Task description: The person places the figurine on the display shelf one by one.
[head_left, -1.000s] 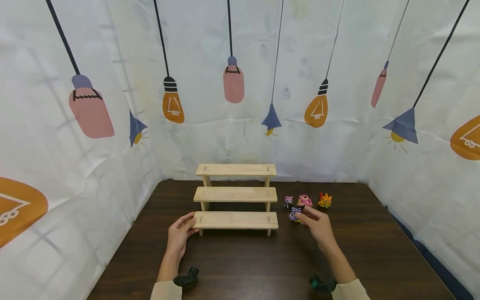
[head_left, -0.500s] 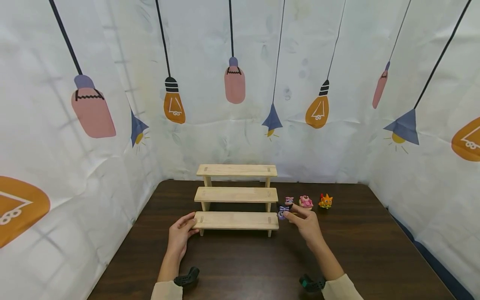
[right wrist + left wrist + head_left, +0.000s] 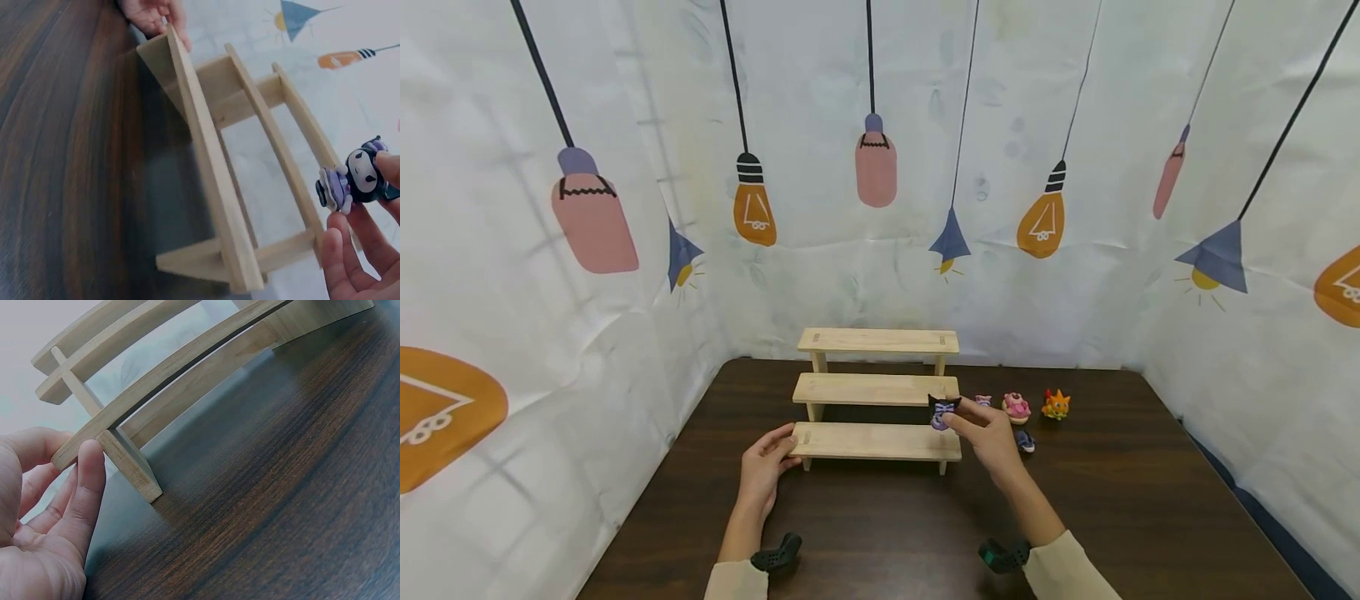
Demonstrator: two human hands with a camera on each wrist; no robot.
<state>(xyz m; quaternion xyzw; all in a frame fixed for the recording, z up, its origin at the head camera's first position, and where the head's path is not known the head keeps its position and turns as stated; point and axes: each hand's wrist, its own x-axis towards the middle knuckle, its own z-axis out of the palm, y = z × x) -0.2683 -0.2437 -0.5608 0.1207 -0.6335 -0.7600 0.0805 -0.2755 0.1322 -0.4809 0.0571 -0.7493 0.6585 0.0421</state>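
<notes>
Left hand (image 3: 763, 473) pinches shelf (image 3: 876, 440) | right hand (image 3: 991, 435) grips doll (image 3: 940, 412) near shelf | table (image 3: 880, 542): pink toy (image 3: 1017, 407), orange toy (image 3: 1056, 406), dark toy (image 3: 1025, 442) | small toy (image 3: 983, 401) partly behind right hand

White sheeting (image 3: 835, 287) rises behind the desk's (image 3: 880, 533) back edge and along both sides, printed with pink lamps (image 3: 876, 171), orange bulbs (image 3: 1042, 223) and blue shades (image 3: 951, 237). Toward the back right corner stands an orange figurine (image 3: 1056, 405); left of it, a pink figurine (image 3: 1016, 408). A dark blue figurine (image 3: 1025, 442) lies nearer the front edge. Dark blue material (image 3: 1262, 517) shows past the right edge.
</notes>
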